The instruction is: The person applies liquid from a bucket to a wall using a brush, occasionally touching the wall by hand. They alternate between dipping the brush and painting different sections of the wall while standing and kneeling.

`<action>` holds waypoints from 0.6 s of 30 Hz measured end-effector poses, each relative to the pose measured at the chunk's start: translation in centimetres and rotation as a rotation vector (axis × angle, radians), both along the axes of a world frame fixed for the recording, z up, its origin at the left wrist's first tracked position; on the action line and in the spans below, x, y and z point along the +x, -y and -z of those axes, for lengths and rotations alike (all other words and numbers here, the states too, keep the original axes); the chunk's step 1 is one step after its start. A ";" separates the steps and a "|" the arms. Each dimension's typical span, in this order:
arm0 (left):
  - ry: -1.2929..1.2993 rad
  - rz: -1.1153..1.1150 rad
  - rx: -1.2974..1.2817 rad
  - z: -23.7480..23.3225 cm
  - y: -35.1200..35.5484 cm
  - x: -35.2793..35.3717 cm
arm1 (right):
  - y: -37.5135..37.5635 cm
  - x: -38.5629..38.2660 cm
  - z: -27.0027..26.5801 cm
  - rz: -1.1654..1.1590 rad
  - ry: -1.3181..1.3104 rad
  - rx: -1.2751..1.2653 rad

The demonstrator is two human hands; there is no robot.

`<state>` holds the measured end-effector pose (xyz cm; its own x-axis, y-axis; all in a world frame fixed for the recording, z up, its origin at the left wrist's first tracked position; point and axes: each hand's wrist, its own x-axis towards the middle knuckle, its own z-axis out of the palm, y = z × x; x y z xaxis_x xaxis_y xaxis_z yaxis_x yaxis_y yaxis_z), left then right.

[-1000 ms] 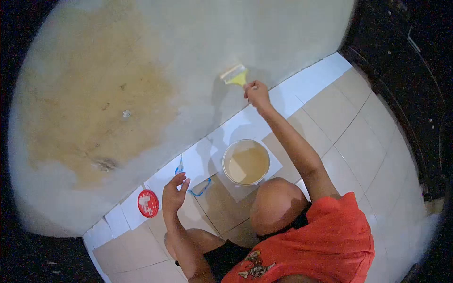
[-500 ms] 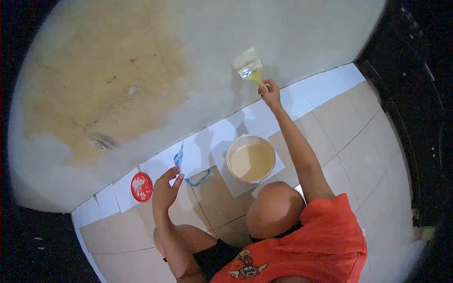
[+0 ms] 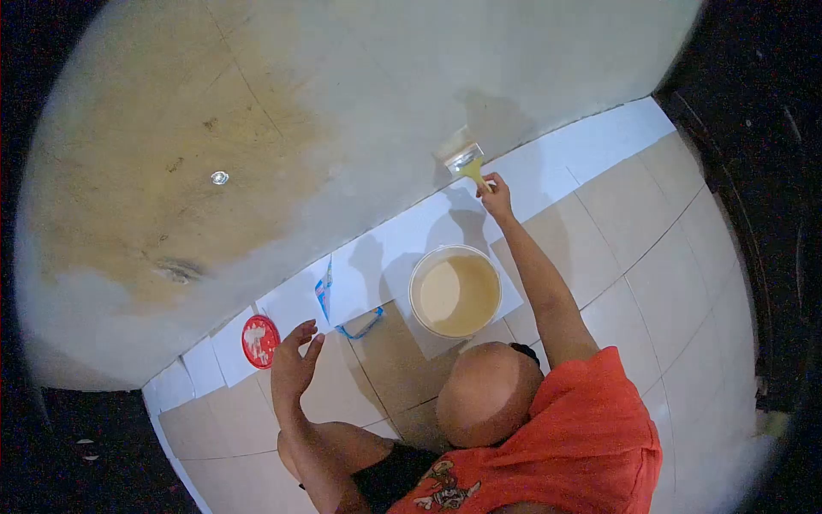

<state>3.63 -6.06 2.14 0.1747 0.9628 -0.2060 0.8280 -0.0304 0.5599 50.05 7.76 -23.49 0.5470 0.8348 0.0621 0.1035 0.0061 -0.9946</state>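
My right hand (image 3: 495, 197) is closed round the yellow-green handle of a wide paintbrush (image 3: 466, 161). Its bristles meet the lower part of the wall (image 3: 385, 103), just above the paper along the base. Below it, a round bucket (image 3: 413, 300) of cream-coloured paint stands on a white sheet. My left hand (image 3: 295, 355) hangs over the floor with its fingers apart and nothing in them. The closest thing to it is a red lid (image 3: 259, 341) smeared with white paint.
White paper sheets (image 3: 531, 163) line the floor along the wall. A blue-and-white wrapper piece (image 3: 324, 291) and a blue strip (image 3: 364, 325) lie between lid and bucket. A yellowish patch (image 3: 171, 163) with marks covers the wall's left part. Beige tiles (image 3: 625, 257) extend right.
My right hand has moved the paintbrush down the wall toward its base. My left hand has drawn back slightly, down and left, away from the wrapper.
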 end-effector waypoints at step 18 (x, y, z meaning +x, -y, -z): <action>0.149 0.124 0.050 0.7 -2.0 1.0 | -3.0 7.7 -20.5 0.122 0.059 -0.419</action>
